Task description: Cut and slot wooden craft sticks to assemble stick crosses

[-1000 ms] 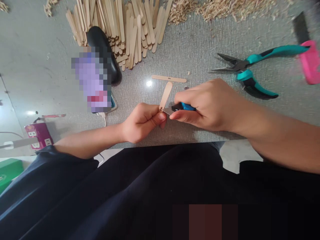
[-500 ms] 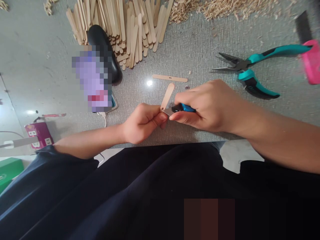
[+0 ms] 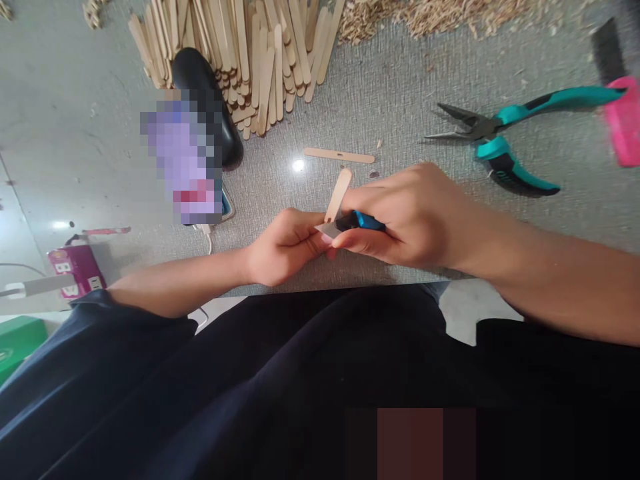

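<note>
My left hand (image 3: 287,247) pinches the near part of a wooden craft stick (image 3: 339,193), whose rounded far end points up and away. A small dark notch shows in the stick close to my fingers. My right hand (image 3: 410,217) is wrapped around a blue and black utility knife (image 3: 367,221). Its blade (image 3: 326,230) lies across the stick at my left fingertips, near the notch. Just beyond, a second craft stick (image 3: 320,154) with a small slot in its middle rests on the table. The lower end of the held stick is hidden by my fingers.
A heap of craft sticks (image 3: 267,80) lies at the back, beside wood shavings (image 3: 440,17). Teal needle-nose pliers (image 3: 487,130) and a pink-handled blade (image 3: 623,123) are at right. At left are a black case (image 3: 230,137), a blurred phone (image 3: 183,160) and a purple power strip (image 3: 83,267).
The knife blade has shifted slightly left and down across the stick, with my right hand moving along. The held stick has turned a little more upright.
</note>
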Demonstrator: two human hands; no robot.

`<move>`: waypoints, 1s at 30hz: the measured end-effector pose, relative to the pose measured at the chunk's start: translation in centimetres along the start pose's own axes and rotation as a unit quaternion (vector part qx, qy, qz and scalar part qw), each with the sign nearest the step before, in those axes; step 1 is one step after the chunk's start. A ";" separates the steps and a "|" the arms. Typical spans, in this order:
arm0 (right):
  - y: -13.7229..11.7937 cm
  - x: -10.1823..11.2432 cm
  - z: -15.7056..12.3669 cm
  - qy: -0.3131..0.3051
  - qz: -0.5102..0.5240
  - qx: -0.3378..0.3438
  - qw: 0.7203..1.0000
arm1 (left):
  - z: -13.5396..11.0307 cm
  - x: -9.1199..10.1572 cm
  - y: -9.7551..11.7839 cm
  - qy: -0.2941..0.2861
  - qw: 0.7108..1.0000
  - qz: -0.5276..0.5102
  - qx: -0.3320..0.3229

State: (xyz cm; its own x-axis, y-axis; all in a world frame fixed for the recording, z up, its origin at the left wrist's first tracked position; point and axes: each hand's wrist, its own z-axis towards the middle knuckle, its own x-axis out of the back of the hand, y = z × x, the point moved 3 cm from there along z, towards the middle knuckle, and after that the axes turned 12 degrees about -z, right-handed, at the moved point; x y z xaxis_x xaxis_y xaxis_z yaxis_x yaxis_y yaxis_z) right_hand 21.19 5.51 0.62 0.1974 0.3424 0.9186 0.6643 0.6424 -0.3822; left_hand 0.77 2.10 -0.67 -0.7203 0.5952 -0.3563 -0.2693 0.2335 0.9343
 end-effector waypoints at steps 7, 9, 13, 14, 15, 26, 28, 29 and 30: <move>0.8 0.6 0.4 0.015 -0.033 -0.023 0.999 | 0.2 -0.1 -1.1 0.034 0.989 -0.144 0.027; 0.8 1.2 0.6 0.005 -0.041 -0.031 0.999 | 0.2 0.0 -1.0 0.069 0.988 -0.138 0.027; 0.5 2.2 0.8 -0.015 -0.029 -0.036 0.999 | 0.1 0.0 -0.6 0.082 0.990 -0.111 0.002; 0.5 2.3 0.8 -0.014 -0.027 -0.040 0.999 | 0.1 0.0 -0.6 0.077 0.991 -0.106 -0.005; 0.5 2.2 0.8 -0.009 -0.027 -0.044 0.999 | 0.1 0.0 -0.5 0.072 0.992 -0.102 -0.011; 0.3 2.3 0.9 -0.018 -0.012 -0.046 0.999 | -0.1 0.0 -0.4 0.058 0.994 -0.083 -0.046; 0.3 2.4 0.9 -0.012 -0.012 -0.047 0.999 | -0.1 -0.1 -0.4 0.056 0.993 -0.087 -0.050; 0.3 2.4 0.9 -0.012 -0.015 -0.046 0.999 | -0.1 -0.1 -0.4 0.058 0.993 -0.088 -0.047; 0.3 2.3 0.8 -0.013 -0.017 -0.045 0.999 | -0.1 -0.1 -0.4 0.060 0.993 -0.088 -0.041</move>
State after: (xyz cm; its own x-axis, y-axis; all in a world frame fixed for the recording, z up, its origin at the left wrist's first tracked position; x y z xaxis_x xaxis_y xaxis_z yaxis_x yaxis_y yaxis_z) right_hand 21.24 7.08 2.58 0.1545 0.3401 0.9276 0.7322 0.5910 -0.3386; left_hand 0.87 1.90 -1.01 -0.7263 0.4539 -0.5161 -0.4459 0.2603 0.8564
